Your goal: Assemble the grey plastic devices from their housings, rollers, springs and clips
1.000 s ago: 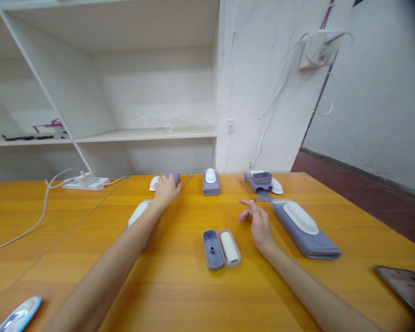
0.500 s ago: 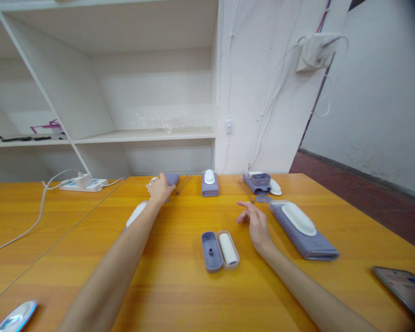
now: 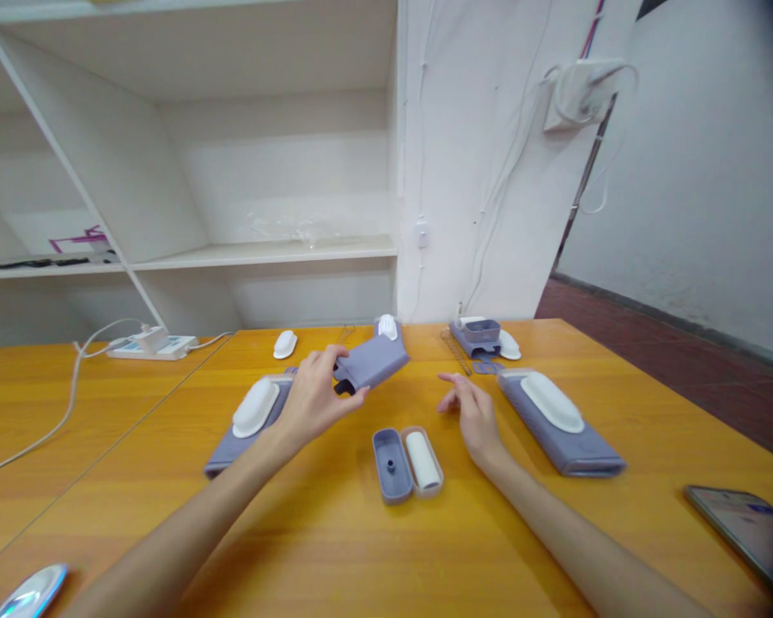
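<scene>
My left hand grips a purple-grey flat plastic housing by its notched end, raised above the table and tilted. Its far corner overlaps a smaller view of a purple unit with a white top standing behind. My right hand hovers at the right with fingers loosely stretched, holding nothing. Between the hands lie an open purple-grey oblong tray and, against it, a translucent tray holding a white roll. Beyond my left wrist rests a purple unit with a white oval cap, partly covered by my arm.
Another purple unit with a white cap lies right of my right hand, a phone near the right edge. Behind are a wire piece, stacked purple parts and a loose white cap. A power strip sits back left.
My left hand has lifted the purple-grey housing from the back left and brought it right and nearer. The white cap behind is now uncovered. My right hand has barely moved.
</scene>
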`<state>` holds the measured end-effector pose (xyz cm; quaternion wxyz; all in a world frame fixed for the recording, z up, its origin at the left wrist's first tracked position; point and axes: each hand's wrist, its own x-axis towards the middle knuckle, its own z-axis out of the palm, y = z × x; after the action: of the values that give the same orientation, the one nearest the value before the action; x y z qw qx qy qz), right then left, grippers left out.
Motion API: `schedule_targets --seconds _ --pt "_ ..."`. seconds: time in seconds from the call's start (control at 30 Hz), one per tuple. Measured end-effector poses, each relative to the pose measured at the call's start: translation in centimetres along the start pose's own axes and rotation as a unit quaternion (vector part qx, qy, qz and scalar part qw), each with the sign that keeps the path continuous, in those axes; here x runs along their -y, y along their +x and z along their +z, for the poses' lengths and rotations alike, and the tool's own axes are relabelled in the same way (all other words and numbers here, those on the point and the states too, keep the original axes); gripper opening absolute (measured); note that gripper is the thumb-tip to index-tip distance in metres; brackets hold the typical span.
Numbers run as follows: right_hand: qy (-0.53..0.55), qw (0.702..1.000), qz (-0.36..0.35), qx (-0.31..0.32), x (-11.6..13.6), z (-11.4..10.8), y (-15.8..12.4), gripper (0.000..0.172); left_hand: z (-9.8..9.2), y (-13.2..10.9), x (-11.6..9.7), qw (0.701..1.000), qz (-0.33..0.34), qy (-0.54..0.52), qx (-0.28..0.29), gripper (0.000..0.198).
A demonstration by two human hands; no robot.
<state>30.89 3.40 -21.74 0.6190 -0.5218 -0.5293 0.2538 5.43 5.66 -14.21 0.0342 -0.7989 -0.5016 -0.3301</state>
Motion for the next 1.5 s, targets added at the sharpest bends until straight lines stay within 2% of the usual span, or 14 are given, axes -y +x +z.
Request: schedule_targets --seconds 0.17,0.33,0.5,0.57,0.63,0.77,0.9,1.03,1.17,1.23,1.33,1.5 --pt "-0.043 0.998 -0.033 0.043 0.7 0.2 -0.6 0.040 1.2 -2.0 0.7 0.996 0.025 -0.069 0.059 0.050" --pt "-0.094 0.984 -0.105 0.112 1.2 0.7 -1.1 0.029 3.1 -2.1 1.9 0.976 0.016 -0.173 0.128 0.056" --pt "-0.118 0.976 -0.137 0.121 1.0 0.7 -1.1 0.025 3.4 -1.8 2.4 0.955 0.052 -0.207 0.205 0.056" --pt "-0.116 0.976 -0.138 0.118 1.1 0.6 -1.1 0.025 3.2 -1.7 2.3 0.959 0.078 -0.189 0.195 0.054" --pt "-0.116 0.976 -0.139 0.118 1.2 0.6 -1.1 0.025 2.8 -1.9 1.8 0.971 0.092 -0.151 0.161 0.049" --pt "-0.112 0.977 -0.138 0.116 1.5 0.6 -1.2 0.026 1.7 -3.0 -0.4 0.985 0.102 -0.102 0.100 0.049" --pt "-0.103 0.978 -0.142 0.111 1.5 0.6 -1.1 0.027 0.8 -5.0 -3.0 0.976 0.156 -0.097 0.118 0.068" --pt "-0.088 0.983 -0.114 0.116 1.4 0.8 -1.2 0.029 1.1 -6.9 -4.8 0.966 0.185 -0.092 0.158 0.083" --pt "-0.085 0.981 -0.085 0.151 1.6 0.7 -2.4 0.031 1.9 -7.6 -5.1 0.965 0.167 -0.090 0.180 0.069" --pt "-0.105 0.972 -0.090 0.189 1.7 0.2 -3.2 0.032 2.2 -7.7 -4.8 0.970 0.156 -0.084 0.170 0.059" --pt "-0.157 0.947 -0.127 0.249 2.0 -1.0 -4.1 0.037 2.3 -7.8 -4.1 0.978 0.139 -0.066 0.140 0.054" --pt "-0.272 0.856 -0.251 0.362 3.0 -2.8 -4.5 0.063 2.3 -8.3 -3.2 0.987 0.113 -0.033 0.109 0.055"
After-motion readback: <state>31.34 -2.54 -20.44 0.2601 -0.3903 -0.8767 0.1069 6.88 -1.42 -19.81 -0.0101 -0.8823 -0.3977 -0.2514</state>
